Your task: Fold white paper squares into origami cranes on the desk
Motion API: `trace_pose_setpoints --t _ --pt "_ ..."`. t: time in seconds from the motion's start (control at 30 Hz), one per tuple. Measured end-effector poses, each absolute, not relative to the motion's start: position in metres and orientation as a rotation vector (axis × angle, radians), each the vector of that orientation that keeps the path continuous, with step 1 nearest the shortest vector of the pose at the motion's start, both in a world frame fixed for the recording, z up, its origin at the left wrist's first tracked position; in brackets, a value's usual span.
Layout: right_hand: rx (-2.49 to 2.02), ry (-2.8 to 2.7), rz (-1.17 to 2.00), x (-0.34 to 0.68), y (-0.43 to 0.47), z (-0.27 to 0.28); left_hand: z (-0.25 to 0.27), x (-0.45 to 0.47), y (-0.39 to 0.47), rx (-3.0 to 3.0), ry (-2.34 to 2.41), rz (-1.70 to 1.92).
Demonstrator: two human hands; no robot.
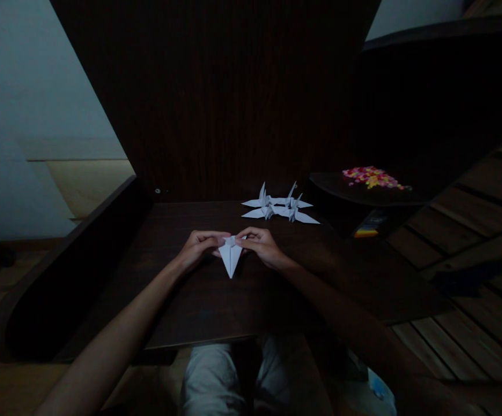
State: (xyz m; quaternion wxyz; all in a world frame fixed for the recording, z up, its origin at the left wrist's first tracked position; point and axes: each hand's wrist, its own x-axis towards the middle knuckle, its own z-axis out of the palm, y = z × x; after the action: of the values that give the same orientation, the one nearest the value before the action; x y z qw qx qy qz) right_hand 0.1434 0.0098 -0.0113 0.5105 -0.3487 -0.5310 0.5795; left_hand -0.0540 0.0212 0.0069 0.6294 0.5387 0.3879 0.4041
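While seated close to the dark desk (199, 316), holds the folded white paper (231, 261) between both hands, over the near part of the desk top. With the left hand (198, 247), pinches the left side of its wide far end; with the right hand (261, 245), grasps the same end at the right side, fingers bent inward. Grips from the two sides, probably to press the layers evenly and to leave the long centre crease uncovered between the hands. Points the narrow tip to the near side, away from all fingers, maybe to bring the far end best under the thumbs. In this weak light, cannot tell with certainty whether to call the tip resting on the desk or lifted just above.

To the far right of the paper, has four white paper cranes (281, 211), grouped closely with wings spread, seemingly set back near the tall panel (233, 104) to stand beyond the movement of both hands. Farther right, has also a heap of small pink, red and yellow pieces (373, 177) on a low shelf (342, 193), well apart from the white paper, perhaps to prevent any mixing with the folded work.
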Motion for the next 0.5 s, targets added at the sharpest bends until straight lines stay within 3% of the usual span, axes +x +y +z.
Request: trace_pose_setpoints --t 0.5 --pt "-0.831 -1.444 1.256 0.1441 0.0119 -0.0140 0.0065 -0.0505 0.0206 1.347 0.943 0.835"
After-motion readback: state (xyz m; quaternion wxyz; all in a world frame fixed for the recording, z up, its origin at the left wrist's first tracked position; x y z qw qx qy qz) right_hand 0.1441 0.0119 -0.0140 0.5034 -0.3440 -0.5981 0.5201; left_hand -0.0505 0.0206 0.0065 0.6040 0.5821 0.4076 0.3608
